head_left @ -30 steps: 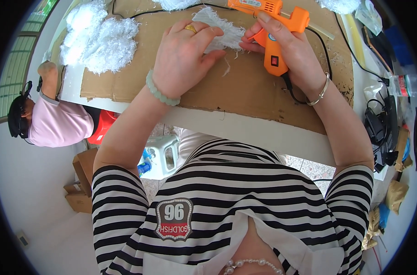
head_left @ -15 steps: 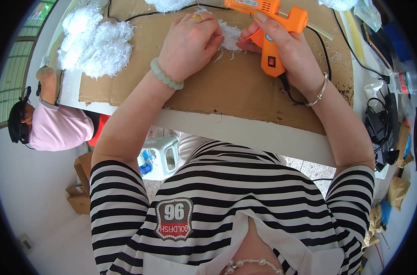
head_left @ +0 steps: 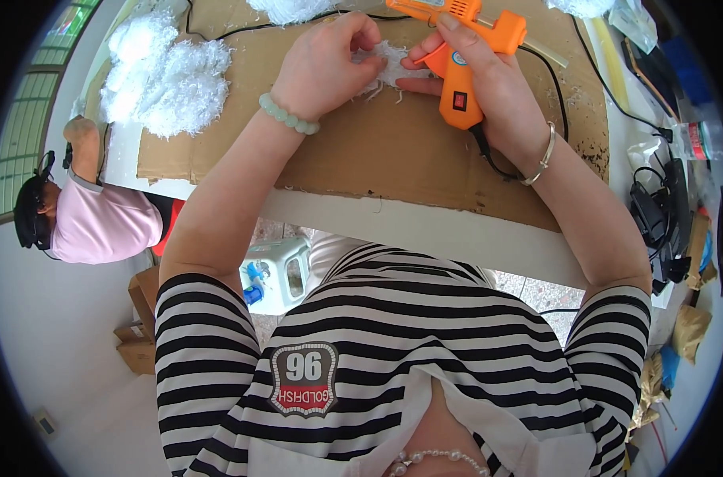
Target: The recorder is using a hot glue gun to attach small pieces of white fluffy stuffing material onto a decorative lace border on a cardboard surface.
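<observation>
An orange hot glue gun [head_left: 460,102] is gripped in my right hand [head_left: 508,99], its nozzle end pointing up and left. Beneath the gun's front lies a small tuft of white shaggy yarn [head_left: 393,65] on the cardboard. My left hand [head_left: 323,67] is closed at the tuft's left side, thumb and fingers pinching its edge; the fingertips are partly hidden. Two right fingers reach past the trigger toward the tuft's right side. A clear glue stick [head_left: 548,54] sticks out of the gun's back.
A brown cardboard sheet [head_left: 361,159] covers the white table [head_left: 425,234]. White fluffy bundles [head_left: 174,87] lie at left. Black cords [head_left: 562,103] run across the cardboard. Black adapters [head_left: 655,207] crowd the right edge. A person in pink [head_left: 103,222] works at the left.
My left hand has turned slightly, with its fingers lifting and curling above the tuft. The glue gun and right hand have shifted a little to the left.
</observation>
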Available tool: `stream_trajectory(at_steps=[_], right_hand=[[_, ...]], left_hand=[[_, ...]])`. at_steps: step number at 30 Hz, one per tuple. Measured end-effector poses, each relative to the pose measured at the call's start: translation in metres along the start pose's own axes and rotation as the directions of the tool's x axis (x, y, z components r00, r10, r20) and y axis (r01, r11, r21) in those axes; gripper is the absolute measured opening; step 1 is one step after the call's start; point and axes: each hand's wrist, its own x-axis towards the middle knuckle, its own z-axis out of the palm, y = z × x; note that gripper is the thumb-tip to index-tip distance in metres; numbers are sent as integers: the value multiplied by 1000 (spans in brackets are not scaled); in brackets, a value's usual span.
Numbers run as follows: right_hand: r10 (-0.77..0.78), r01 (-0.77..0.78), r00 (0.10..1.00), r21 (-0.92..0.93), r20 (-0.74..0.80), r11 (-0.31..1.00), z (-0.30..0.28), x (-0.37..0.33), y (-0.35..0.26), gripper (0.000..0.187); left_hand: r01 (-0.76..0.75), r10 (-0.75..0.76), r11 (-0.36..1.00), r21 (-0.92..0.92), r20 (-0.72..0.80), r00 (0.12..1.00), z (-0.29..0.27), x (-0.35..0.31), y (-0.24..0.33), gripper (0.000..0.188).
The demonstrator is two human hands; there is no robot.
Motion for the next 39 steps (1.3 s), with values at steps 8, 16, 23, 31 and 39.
stream_trajectory(at_steps=[8,16,23,31,39], right_hand=[[-96,95,995,11,31,995,-5,8,15,37],[-201,204,978,-84,47,975,7,13,10,36],[-238,249,967,-136,94,959,13,1,8,36],[-225,229,973,-196,40,953,6,16,10,35],[-279,322,941,-247,194,914,-3,16,-9,33]], left_hand=[[128,-123,981,-144,38,992,4,2,-14,26],[165,-165,938,-306,25,986,1,-1,-24,14],[218,-198,830,-514,96,976,-14,-9,-22,18],[258,-383,657,-709,-19,924,-38,-13,-42,19],[303,-368,893,-332,-152,917,-57,-47,-45,29]])
